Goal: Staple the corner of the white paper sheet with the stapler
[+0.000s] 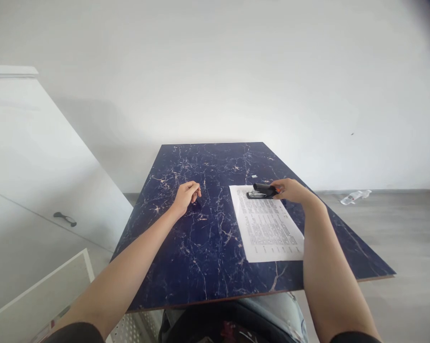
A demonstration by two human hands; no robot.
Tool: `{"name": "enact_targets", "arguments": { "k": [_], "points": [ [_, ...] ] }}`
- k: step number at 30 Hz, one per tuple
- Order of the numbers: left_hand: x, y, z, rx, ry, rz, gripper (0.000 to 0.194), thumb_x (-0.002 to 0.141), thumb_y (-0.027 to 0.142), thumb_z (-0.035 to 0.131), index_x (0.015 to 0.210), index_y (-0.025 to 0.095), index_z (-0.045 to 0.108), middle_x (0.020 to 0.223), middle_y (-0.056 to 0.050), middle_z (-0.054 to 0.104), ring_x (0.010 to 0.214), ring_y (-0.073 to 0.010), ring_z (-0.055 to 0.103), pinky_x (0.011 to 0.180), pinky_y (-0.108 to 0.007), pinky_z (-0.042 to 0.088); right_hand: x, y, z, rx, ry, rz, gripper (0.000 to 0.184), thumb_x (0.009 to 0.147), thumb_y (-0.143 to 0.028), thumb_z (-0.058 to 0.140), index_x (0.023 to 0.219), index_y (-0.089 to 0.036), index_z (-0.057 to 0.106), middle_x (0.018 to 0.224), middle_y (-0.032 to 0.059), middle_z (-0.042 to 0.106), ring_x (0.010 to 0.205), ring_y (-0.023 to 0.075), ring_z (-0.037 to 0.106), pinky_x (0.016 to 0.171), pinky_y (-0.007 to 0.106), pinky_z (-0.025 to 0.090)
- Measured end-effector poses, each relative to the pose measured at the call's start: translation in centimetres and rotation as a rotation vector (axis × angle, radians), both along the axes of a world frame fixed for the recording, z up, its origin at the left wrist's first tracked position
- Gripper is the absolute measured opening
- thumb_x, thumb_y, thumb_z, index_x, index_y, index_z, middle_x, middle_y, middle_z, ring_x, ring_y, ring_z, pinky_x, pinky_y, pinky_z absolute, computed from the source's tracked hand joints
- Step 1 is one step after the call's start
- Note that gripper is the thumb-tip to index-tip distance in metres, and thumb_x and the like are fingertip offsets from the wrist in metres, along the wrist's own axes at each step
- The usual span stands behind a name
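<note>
My right hand (290,189) grips a black stapler (263,190) with an orange-red bit near its back end. The stapler's jaws are apart, and it sits over the top edge of a printed sheet of paper (268,224). Whether it is one sheet or a thin stack, I cannot tell. Partly under my right forearm lies the sheet's lower right corner. My left hand (189,195) is loosely closed on the table (200,247), left of the paper and apart from it, its fingers curled in with nothing visible in them.
A small white scrap (254,176) lies beyond the stapler. To the left stands a white cabinet (57,181) with a dark handle. A white wall (215,71) rises behind the table. Clear plastic packaging (355,197) is on the floor at right.
</note>
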State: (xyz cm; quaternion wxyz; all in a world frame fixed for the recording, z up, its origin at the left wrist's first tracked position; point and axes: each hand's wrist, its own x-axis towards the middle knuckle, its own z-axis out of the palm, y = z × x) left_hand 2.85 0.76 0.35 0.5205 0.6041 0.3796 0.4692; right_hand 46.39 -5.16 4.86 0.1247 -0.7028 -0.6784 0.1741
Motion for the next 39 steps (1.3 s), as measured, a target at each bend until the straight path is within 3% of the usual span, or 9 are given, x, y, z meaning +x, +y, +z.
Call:
{"name": "enact_targets", "arguments": {
  "k": [6,15,18,20,22,25,28,32,39],
  "points": [
    [0.2,0.2,-0.4,0.008,0.006,-0.016,0.032,0.089,0.045,0.065,0.074,0.018,0.062,0.063,-0.001,0.065,0.042,-0.0079,0.046,0.042,-0.022,0.029,2.7,-0.8,0.7,-0.092,0.009,-0.055,0.054,0.066,-0.028,0.078,0.120,-0.020,0.078,0.111,0.0114,0.078,0.101,0.0338,0.071,0.081,0.040,0.055],
    [0.2,0.2,-0.3,-0.008,0.023,-0.016,0.037,0.090,0.049,0.062,0.069,0.019,0.058,0.056,0.001,0.058,0.042,-0.0092,0.045,0.043,-0.023,0.031,2.9,-1.7,2.6,-0.086,-0.123,-0.039,0.064,0.068,-0.018,0.079,0.131,-0.020,0.073,0.114,0.0140,0.077,0.097,0.0313,0.073,0.080,0.038,0.056],
    [0.3,-0.2,0.0,-0.003,0.075,-0.010,0.045,0.093,0.052,0.056,0.062,0.020,0.052,0.050,0.003,0.051,0.042,-0.0101,0.042,0.045,-0.025,0.031,-1.5,-1.7,4.2,0.160,-0.189,-0.076,0.054,0.083,-0.015,0.068,0.137,-0.014,0.067,0.125,0.0187,0.073,0.106,0.0291,0.071,0.084,0.036,0.053],
    [0.5,-0.5,0.1,0.091,0.216,-0.003,0.048,0.096,0.050,0.052,0.058,0.020,0.048,0.049,0.002,0.050,0.044,-0.0108,0.044,0.051,-0.026,0.034,-6.8,-1.4,4.9,0.372,-0.167,-0.077,0.036,0.094,-0.018,0.056,0.128,-0.017,0.069,0.120,0.0154,0.075,0.104,0.0249,0.070,0.086,0.036,0.053],
    [0.6,-0.8,0.2,0.218,0.392,-0.019,0.051,0.098,0.047,0.049,0.056,0.019,0.047,0.049,0.002,0.051,0.048,-0.0118,0.047,0.059,-0.028,0.037,-13.4,-1.0,4.6,0.422,-0.102,0.059,0.027,0.098,-0.022,0.052,0.116,-0.022,0.071,0.111,0.0097,0.077,0.094,0.0214,0.071,0.082,0.033,0.053],
    [0.6,-0.7,0.0,0.293,0.496,-0.101,0.053,0.101,0.047,0.044,0.056,0.019,0.048,0.050,0.001,0.052,0.052,-0.0131,0.048,0.063,-0.029,0.036,-23.0,-0.8,1.8,0.291,-0.169,0.273,0.018,0.094,-0.018,0.054,0.099,-0.020,0.072,0.095,0.0101,0.077,0.084,0.0233,0.071,0.076,0.032,0.050],
    [0.5,-0.1,-0.3,0.253,0.408,-0.074,0.052,0.100,0.048,0.044,0.056,0.020,0.045,0.052,0.002,0.048,0.054,-0.0135,0.044,0.061,-0.029,0.033,-28.9,-1.3,-2.1,0.268,-0.206,0.372,0.019,0.094,-0.018,0.053,0.102,-0.013,0.070,0.095,0.0160,0.075,0.084,0.0263,0.071,0.077,0.035,0.049],
    [0.4,0.2,-0.2,0.214,0.373,-0.048,0.050,0.099,0.049,0.046,0.059,0.020,0.043,0.055,0.003,0.043,0.056,-0.0131,0.039,0.061,-0.029,0.031,-29.5,-1.7,-4.6,0.352,-0.017,0.531,0.015,0.096,-0.018,0.053,0.092,-0.016,0.068,0.091,0.0095,0.073,0.084,0.0201,0.066,0.080,0.030,0.044],
    [0.7,0.2,-0.1,0.249,0.473,-0.054,0.045,0.097,0.047,0.047,0.061,0.019,0.045,0.058,0.003,0.046,0.059,-0.0136,0.041,0.062,-0.030,0.030,-27.5,-0.4,-4.0,0.232,0.325,0.530,0.019,0.085,-0.015,0.070,0.070,-0.018,0.059,0.061,-0.0061,0.055,0.058,0.0092,0.048,0.062,0.023,0.032]
  ]
}}
